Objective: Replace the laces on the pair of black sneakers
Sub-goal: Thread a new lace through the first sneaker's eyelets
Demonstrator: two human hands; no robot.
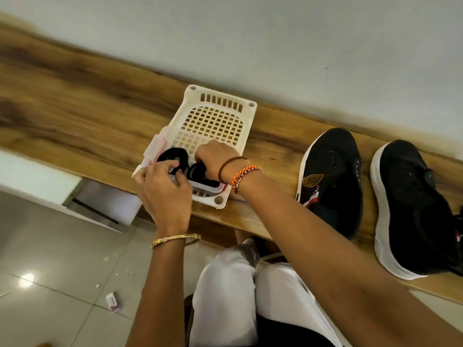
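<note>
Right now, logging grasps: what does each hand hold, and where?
Left hand grips the clear box's near edge; right hand curls on a black lace coil inside it.

Two black sneakers (330,181) (413,204) side by side, eyelets unlaced, coiled black laces (175,156) in basket

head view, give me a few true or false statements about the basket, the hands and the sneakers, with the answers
1. Both sneakers sit on the wooden bench, to the right of the white basket. True.
2. The sneakers are fully laced. False: their eyelets show no laces.
3. Both hands reach into the near end of the basket. True: the left hand and right hand are at the black lace bundles in a clear container.
4. The right hand holds a sneaker. False: its fingers are on a lace bundle.
5. The basket is on the floor. False: it is on the bench.
</note>
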